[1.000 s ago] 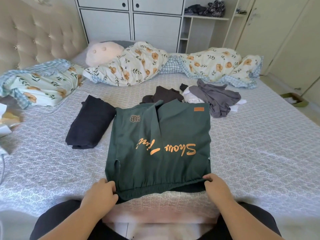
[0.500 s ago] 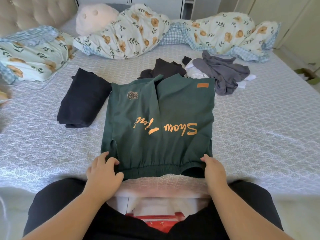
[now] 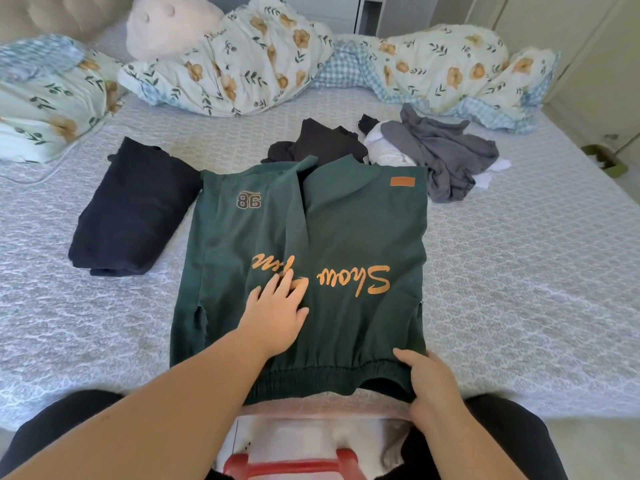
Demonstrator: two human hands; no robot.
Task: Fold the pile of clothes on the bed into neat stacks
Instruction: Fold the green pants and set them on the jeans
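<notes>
Pillows (image 3: 52,98) with orange flowers lie at the far left of the bed (image 3: 519,271), which has a pale, bumpy cover. Next to them, a dark blue folded garment (image 3: 135,209) lies as a long soft block. Its long side runs away from the person and leans a little to the right.

In the middle lies the green sweatshirt (image 3: 363,230), flat on the bed, right in front of the person. Its stretchy, wrinkly hem is at the near edge and its neck points to the far side, so the orange letters look upside down. The sleeves are folded in, and the shape is nearly a square. It has a little brown patch near the top.

The left hand (image 3: 277,310) lies flat on the middle of the sweatshirt, fingers straight and close together, arm reaching forward. The right hand (image 3: 429,379) pinches the hem at the near right corner, thumb on top.

Behind the sweatshirt sits a black garment (image 3: 322,140). To its right is a crumpled pile of grey clothes (image 3: 446,157) with some white cloth in it.
</notes>
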